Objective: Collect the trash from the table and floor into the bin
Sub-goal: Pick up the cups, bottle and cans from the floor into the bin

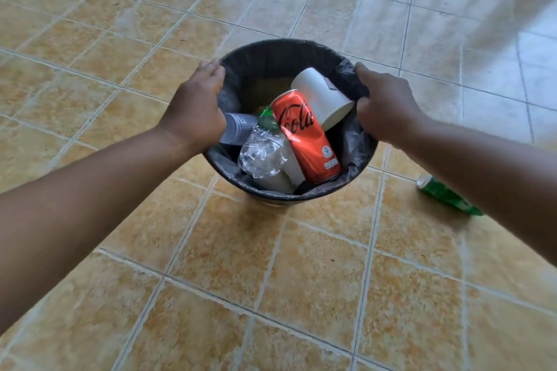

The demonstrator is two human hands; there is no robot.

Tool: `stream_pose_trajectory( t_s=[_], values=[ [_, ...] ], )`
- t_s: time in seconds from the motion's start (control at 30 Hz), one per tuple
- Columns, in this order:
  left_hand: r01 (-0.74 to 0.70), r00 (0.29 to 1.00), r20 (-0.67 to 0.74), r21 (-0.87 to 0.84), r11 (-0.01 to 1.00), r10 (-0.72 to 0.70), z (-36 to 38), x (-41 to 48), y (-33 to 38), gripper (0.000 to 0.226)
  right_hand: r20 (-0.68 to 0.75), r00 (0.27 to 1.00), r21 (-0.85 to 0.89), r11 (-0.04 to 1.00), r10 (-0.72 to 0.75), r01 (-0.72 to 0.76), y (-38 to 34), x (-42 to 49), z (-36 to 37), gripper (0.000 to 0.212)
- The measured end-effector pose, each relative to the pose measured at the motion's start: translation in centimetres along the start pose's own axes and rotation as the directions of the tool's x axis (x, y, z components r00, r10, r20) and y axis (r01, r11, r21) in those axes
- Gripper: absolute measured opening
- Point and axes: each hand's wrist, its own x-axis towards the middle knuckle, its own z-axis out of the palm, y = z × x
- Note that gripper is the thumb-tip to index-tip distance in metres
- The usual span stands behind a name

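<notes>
Your left hand (196, 108) clasps the bin (271, 57) by its rim at 9 o'clock, and your right hand (387, 105) clasps it at 3 o'clock. Inside lie one red can (307, 135), one crushed clear bottle (265, 153) and one white cup (322, 96). One green can (443, 194) lies on the floor at 4 o'clock from the bin.

Home interior (likely): glossy tiled floor (316, 265).

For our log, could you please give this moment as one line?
left hand, right hand: grip bin rim | inside: red can | floor: green can
</notes>
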Motion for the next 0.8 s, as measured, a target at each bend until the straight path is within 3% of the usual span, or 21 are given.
stream_pose_trajectory(
  t_s=[0.27, 0.5, 0.63, 0.73, 0.8],
  values=[
    [-0.150, 0.985, 0.073, -0.065, 0.987, 0.154, 5.0, 2.3, 9.0, 0.075, -0.092, 0.983, 0.061, 0.986, 0.159, -0.154, 9.4, -2.9, -4.1, 0.064],
    [-0.177, 0.982, 0.061, -0.070, 0.982, 0.181, 6.9, 2.6, 12.3, 0.072, -0.138, 0.974, 0.065, 0.983, 0.177, -0.169, 13.4, -4.2, -4.9, 0.061],
    [-0.177, 0.981, 0.071, -0.031, 0.984, 0.179, 7.4, 2.3, 12.1, 0.062, -0.128, 0.974, 0.247, 0.957, 0.189, -0.153, 14.2, -3.6, -4.2, 0.054],
    [-0.191, 0.978, 0.087, 0.020, 0.981, 0.189, 7.6, 2.1, 11.8, 0.063, -0.160, 0.966, 0.430, 0.895, 0.204, -0.118, 15.2, -3.3, -4.0, 0.046],
    [-0.200, 0.976, 0.095, 0.047, 0.979, 0.195, 7.8, 2.2, 11.8, 0.067, -0.197, 0.936, 0.553, 0.821, 0.292, -0.140, 16.3, -3.3, -3.8, 0.050]
  ],
)
